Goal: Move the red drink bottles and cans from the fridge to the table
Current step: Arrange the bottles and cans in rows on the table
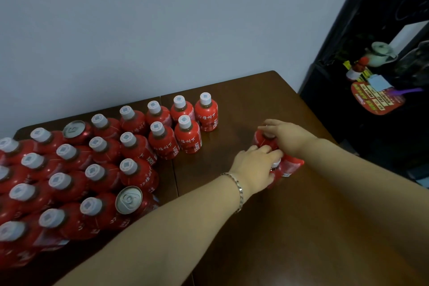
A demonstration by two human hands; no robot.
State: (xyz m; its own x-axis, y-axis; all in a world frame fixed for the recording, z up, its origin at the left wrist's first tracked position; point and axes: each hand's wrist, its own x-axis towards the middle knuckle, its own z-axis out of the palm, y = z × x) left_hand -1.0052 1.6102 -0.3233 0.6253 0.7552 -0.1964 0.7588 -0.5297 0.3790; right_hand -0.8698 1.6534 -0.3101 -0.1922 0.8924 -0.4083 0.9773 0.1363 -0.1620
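Note:
Several red drink bottles with white caps (162, 140) stand in rows on the left half of the dark wooden table (301, 227), with two red cans (128, 199) among them. Right of the rows, my left hand (254, 168) grips the top of a red bottle (291, 166) standing on the table. My right hand (286, 133) grips the top of another red bottle (263, 139) just behind it. The two bottles stand close together, their caps mostly hidden by my fingers.
A grey wall runs behind the table. At the right stands a dark shelf unit (371, 76) holding a white teapot (380, 53) and a red leaflet (376, 100). Bare tabletop lies right of the rows and in front of my hands.

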